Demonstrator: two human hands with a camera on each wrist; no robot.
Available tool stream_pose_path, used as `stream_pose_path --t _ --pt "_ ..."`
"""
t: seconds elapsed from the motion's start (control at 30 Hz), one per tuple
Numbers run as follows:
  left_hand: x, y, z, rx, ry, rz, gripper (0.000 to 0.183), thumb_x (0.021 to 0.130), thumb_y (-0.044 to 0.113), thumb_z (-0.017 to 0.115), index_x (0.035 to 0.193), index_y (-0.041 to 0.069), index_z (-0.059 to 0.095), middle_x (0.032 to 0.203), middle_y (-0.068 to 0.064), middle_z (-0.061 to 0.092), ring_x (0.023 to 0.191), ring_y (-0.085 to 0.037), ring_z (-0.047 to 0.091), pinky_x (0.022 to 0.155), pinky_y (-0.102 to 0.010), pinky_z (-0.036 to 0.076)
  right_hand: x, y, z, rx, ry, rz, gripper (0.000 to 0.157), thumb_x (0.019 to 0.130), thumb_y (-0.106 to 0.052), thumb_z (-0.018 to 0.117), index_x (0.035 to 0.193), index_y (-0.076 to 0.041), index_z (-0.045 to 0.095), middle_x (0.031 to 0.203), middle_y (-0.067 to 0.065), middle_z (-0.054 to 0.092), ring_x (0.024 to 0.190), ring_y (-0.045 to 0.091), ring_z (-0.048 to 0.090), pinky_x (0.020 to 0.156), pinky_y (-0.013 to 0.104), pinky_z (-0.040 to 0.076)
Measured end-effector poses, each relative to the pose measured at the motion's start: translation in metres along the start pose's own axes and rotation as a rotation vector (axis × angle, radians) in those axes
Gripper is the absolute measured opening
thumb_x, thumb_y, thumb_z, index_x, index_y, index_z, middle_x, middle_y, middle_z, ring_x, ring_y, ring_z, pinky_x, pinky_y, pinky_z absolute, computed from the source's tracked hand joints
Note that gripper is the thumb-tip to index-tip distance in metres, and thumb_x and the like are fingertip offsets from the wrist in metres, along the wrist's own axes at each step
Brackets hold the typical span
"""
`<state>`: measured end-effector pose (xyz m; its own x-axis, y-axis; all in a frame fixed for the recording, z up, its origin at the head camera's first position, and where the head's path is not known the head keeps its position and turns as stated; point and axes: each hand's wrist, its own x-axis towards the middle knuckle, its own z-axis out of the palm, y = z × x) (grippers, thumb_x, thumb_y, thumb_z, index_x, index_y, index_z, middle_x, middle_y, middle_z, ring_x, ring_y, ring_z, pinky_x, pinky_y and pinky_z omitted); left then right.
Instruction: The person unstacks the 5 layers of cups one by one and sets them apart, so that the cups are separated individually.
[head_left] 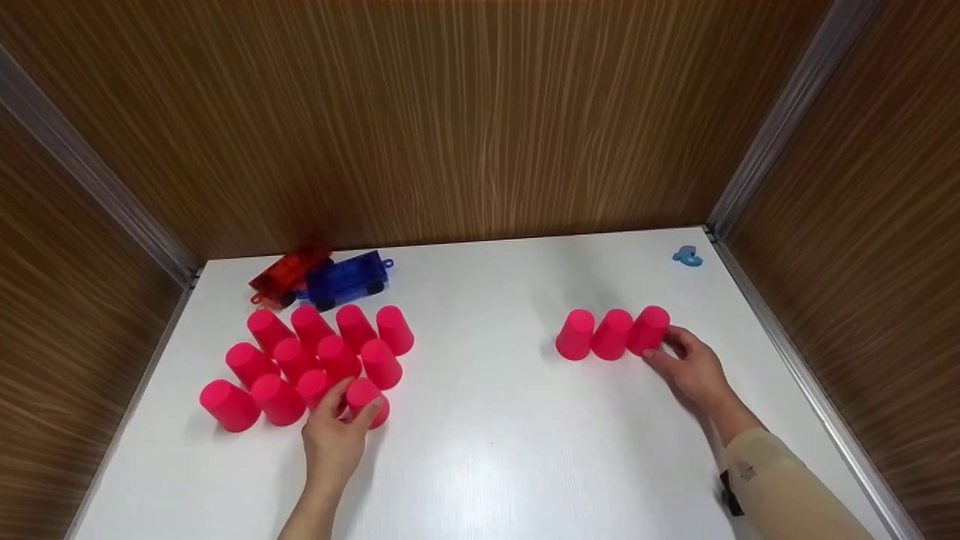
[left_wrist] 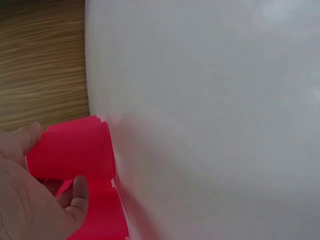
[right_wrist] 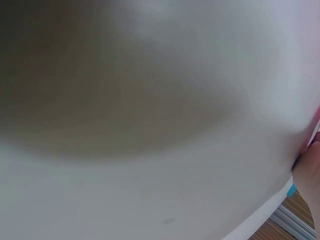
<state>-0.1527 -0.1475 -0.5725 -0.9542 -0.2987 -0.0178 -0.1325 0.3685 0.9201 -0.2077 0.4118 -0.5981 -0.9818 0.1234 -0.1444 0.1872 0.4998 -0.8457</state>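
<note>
My left hand (head_left: pixel 334 435) grips an upside-down pink cup (head_left: pixel 366 401) at the front right corner of a block of several such cups (head_left: pixel 295 358). In the left wrist view, the thumb and fingers of that hand (left_wrist: pixel 35 195) lie on both sides of the pink cup (left_wrist: pixel 72 152). Over on the right, my right hand (head_left: pixel 694 369) holds the rightmost pink cup (head_left: pixel 649 330) of a row of three, beside the middle cup (head_left: pixel 613 334) and the left cup (head_left: pixel 575 335). Only part of the right hand (right_wrist: pixel 309 175) shows in the right wrist view.
Behind the cup block lie a red toy car (head_left: pixel 291 274) and a blue toy car (head_left: pixel 345 279), touching or nearly so. A small blue toy piece (head_left: pixel 687 256) lies at the table's back right. Wood-grain panels (head_left: pixel 480 120) wall in the white table (head_left: pixel 480 465).
</note>
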Motion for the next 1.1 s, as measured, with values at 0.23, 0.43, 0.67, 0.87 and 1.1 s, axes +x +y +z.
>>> stream_pose_path --t 0.23,0.43,0.67,0.87,1.1 --pt "0.0022 -0.0012 0.0006 -0.009 -0.010 -0.006 0.062 0.094 0.018 0.084 0.149 0.010 0.058 0.144 -0.015 0.062 0.137 -0.038 0.057 0.102 -0.050 0.055 0.0007 0.0002 0.0009 0.016 -0.001 0.019 0.086 0.098 -0.051 0.074 0.164 -0.012 0.035 0.167 0.018 0.036 0.153 0.045 0.033 0.112 0.051 0.048" --pt "0.0020 -0.0002 0.0013 -0.004 -0.022 -0.020 0.064 0.094 0.020 0.083 0.151 0.010 0.056 0.146 -0.016 0.060 0.138 -0.039 0.055 0.103 -0.050 0.055 0.0022 0.0027 0.0008 0.015 -0.005 0.025 0.085 0.099 -0.052 0.073 0.164 -0.012 0.035 0.166 0.017 0.037 0.153 0.044 0.033 0.111 0.049 0.048" --pt "0.0035 -0.0018 0.0023 0.000 0.004 0.018 0.066 0.092 0.017 0.085 0.151 0.009 0.057 0.144 -0.015 0.061 0.135 -0.037 0.058 0.103 -0.049 0.055 0.0024 0.0016 0.0001 -0.006 0.004 0.012 0.085 0.099 -0.049 0.074 0.164 -0.010 0.035 0.167 0.019 0.036 0.153 0.046 0.032 0.114 0.051 0.046" --pt "0.0035 -0.0018 0.0022 -0.002 -0.005 0.010 0.065 0.093 0.019 0.084 0.151 0.010 0.057 0.145 -0.015 0.061 0.136 -0.038 0.057 0.103 -0.049 0.055 0.0024 0.0003 0.0001 0.000 0.003 0.015 0.085 0.099 -0.050 0.074 0.164 -0.011 0.035 0.167 0.018 0.036 0.153 0.045 0.032 0.113 0.051 0.046" --pt "0.0018 0.0017 -0.0023 0.008 -0.010 -0.008 0.074 0.090 0.025 0.088 0.154 0.013 0.054 0.149 -0.011 0.059 0.138 -0.035 0.055 0.107 -0.047 0.052 0.0009 0.0005 0.0005 0.015 -0.005 0.030 0.087 0.098 -0.049 0.076 0.165 -0.013 0.034 0.167 0.017 0.035 0.153 0.045 0.032 0.110 0.048 0.050"
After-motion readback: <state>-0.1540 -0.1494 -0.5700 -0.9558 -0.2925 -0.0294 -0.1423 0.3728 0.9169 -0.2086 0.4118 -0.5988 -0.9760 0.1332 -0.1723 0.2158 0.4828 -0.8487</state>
